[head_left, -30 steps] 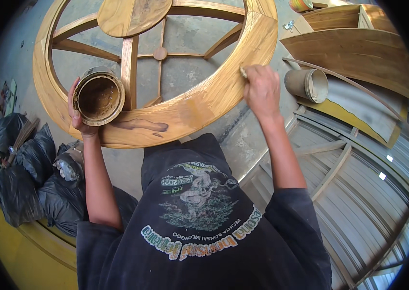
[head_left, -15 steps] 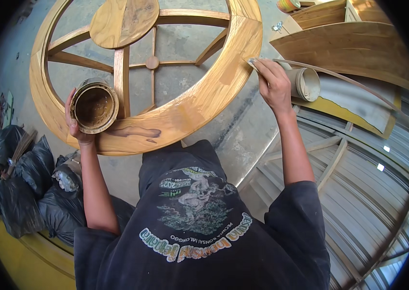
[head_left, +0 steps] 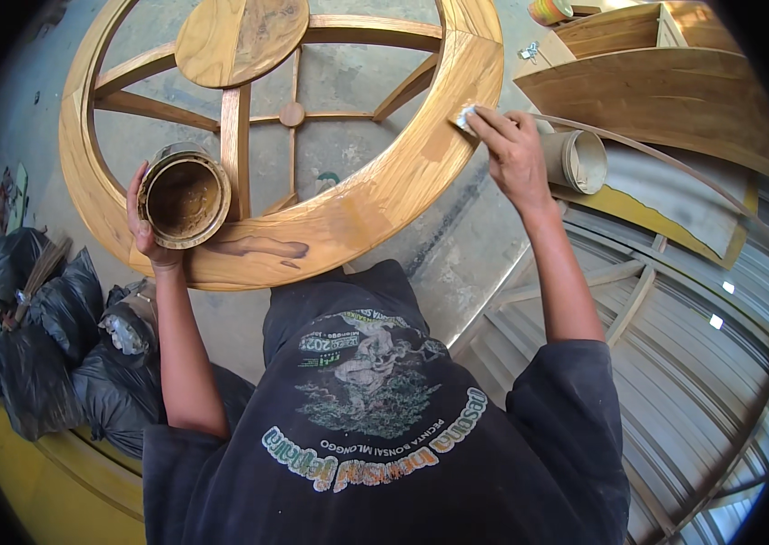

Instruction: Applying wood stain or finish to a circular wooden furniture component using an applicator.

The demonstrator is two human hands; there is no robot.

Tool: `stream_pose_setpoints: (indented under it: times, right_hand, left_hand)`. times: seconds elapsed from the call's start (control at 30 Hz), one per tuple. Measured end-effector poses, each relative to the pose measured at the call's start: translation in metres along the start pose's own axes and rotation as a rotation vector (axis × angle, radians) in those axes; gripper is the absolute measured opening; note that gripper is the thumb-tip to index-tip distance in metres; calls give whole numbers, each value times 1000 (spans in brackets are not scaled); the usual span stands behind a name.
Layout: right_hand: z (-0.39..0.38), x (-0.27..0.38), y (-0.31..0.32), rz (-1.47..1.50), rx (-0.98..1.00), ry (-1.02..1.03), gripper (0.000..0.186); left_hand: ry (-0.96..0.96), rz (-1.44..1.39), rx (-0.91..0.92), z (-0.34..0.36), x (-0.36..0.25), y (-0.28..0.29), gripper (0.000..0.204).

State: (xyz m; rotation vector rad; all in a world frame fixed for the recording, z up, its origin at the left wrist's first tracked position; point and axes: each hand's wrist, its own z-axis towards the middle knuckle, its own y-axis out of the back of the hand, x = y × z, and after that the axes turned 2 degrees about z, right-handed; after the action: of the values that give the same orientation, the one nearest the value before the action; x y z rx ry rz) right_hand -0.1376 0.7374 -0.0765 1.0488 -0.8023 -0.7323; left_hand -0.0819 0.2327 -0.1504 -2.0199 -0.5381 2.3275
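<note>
Tin point(head_left: 214, 186) in L hand point(head_left: 142, 234), pad point(head_left: 464, 119) in R hand point(head_left: 519, 156), both at the round wood frame point(head_left: 471, 68)

Far L of the frame you've got blk plastic bags point(head_left: 39, 386) heaped up, w/ a bundle of thin sticks point(head_left: 44, 268) poking out btwn them, and a yellow surface point(head_left: 66, 490) below.

Next, at the frame's lower L: your L hand grasps the tin, fingers wrapped round its L side. The tin's mouth faces up, brown paste inside; can't tell if its base sits on the frame or is held just off it.

Inside the frame, upper part: a two-tone wood disc point(head_left: 243, 41) on spokes, and lower down thru the gap a small round block point(head_left: 292, 114) where thin bars cross. On the frame's near edge, R of the tin, a dk stain point(head_left: 262, 247) in the grain, then a brown smear point(head_left: 357, 218), then another brown patch point(head_left: 439, 143) further up the R side.

At the frame's R rim your R hand pinches the small whitish pad btwn thumb & fingers; it looks to be against the wood, by that patch.

Just R of the frame: a grey pot point(head_left: 561, 162) on its side. Beyond it, curved wood panels point(head_left: 657, 100), w/ corrugated sheets point(head_left: 693, 363) lower R.
</note>
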Motion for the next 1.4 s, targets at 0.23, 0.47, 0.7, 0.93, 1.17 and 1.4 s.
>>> stream_pose_setpoints:
  times: [0.23, 0.47, 0.7, 0.93, 1.17, 1.4]
  right_hand:
    - [15, 20, 9, 25, 105, -137, 36]
    - [55, -16, -18, -126, -20, -291, 25]
    - [3, 84, -25, 3, -29, -268, 26]
    - [-23, 128, 3, 268, 105, -231, 24]
    - [-1, 43, 29, 394, -160, -461, 14]
    - [35, -70, 16, -50, -176, -25, 36]
  left_hand:
    - [-2, 36, 30, -2, -3, 4, 101]
    - [17, 52, 29, 3, -6, -9, 101]
    - [18, 59, 5, 1, -9, -11, 101]
    - [-22, 146, 48, 0, 1, 0, 97]
    - [36, 132, 0, -2, -1, -2, 105]
    - [73, 150, -36, -2, -8, -13, 105]
